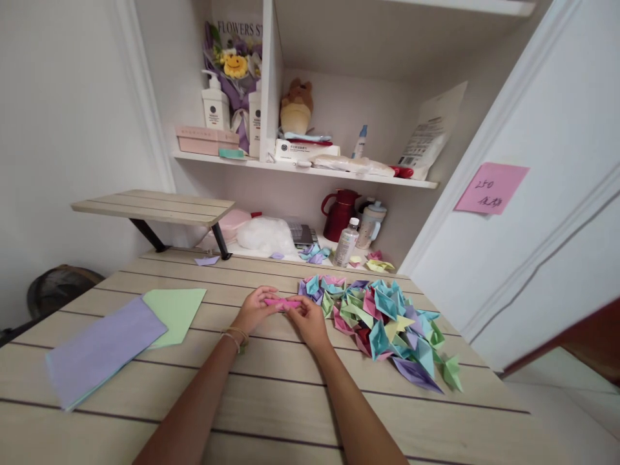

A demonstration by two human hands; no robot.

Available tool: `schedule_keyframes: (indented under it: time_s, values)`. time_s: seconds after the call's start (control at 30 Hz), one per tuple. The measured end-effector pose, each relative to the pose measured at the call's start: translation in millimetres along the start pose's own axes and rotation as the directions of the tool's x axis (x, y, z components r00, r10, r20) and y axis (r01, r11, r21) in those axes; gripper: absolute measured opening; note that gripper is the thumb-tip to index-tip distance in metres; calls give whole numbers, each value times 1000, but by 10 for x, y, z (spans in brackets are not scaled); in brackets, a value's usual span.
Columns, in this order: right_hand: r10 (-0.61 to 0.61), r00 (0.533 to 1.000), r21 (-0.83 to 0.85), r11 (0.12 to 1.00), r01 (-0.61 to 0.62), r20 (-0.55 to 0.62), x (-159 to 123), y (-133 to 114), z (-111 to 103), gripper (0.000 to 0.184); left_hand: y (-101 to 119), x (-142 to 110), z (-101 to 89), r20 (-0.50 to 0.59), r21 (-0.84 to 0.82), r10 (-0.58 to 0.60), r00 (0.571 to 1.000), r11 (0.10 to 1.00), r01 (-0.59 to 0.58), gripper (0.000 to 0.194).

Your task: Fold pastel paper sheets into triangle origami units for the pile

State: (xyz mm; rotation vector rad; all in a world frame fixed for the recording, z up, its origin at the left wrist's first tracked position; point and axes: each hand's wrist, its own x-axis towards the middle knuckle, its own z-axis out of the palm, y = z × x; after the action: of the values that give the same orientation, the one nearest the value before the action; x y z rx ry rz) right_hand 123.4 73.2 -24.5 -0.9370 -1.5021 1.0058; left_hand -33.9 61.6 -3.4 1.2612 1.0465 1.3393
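A narrow strip of folded pink paper [281,303] is held level between my two hands, just above the middle of the wooden table. My left hand [256,307] pinches its left end, with bracelets on the wrist. At the other end, the fingers of my right hand [307,318] are closed on the paper, thumbs close together. Part of the paper is hidden behind the fingers. Right of my right hand lies a heap of folded paper boats [385,307] in blue, green, pink, purple and yellow.
Purple paper sheets [106,345] and a green sheet [181,313] lie on the table's left. A small raised shelf [155,205] stands behind them. At the back are a clear bottle [347,244], a red jug [340,216] and a plastic bag [266,236]. A pink note [493,187] hangs at right.
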Motion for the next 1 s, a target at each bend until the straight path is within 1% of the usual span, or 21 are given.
schedule_keyframes:
  time_s: [0.17,0.27,0.47,0.57,0.63,0.73,0.8,1.0]
  values:
    - [-10,1000,21,1000,10,3,3,13,-1,31,-22,-1,11,25,68,4,1000,998,-6,39]
    - [2,1000,38,999,-1,-12,-1,19,7,31,-32,0,-10,15,93,-9,1000,996,7,39]
    - [34,999,162,986,-39,32,-9,12,29,32,-22,-8,-43,-1,22,-34,999,999,34,43]
    - [37,999,202,979,-39,11,-9,-32,24,31,6,-15,-26,-43,-28,-58,997,998,57,45]
    - [32,999,214,976,-28,-16,-6,-63,13,30,22,-14,-15,-68,-89,-77,995,993,71,46]
    - [23,996,193,981,-7,-83,1,-80,-5,29,28,-5,-13,-84,-195,-87,993,978,69,45]
    - [11,993,157,988,7,-113,4,-66,-15,27,19,4,-19,-85,-228,-87,993,972,65,42]
    - [-87,990,-22,996,85,-111,5,-17,-37,21,-7,13,-36,-45,-198,-87,995,977,77,38]
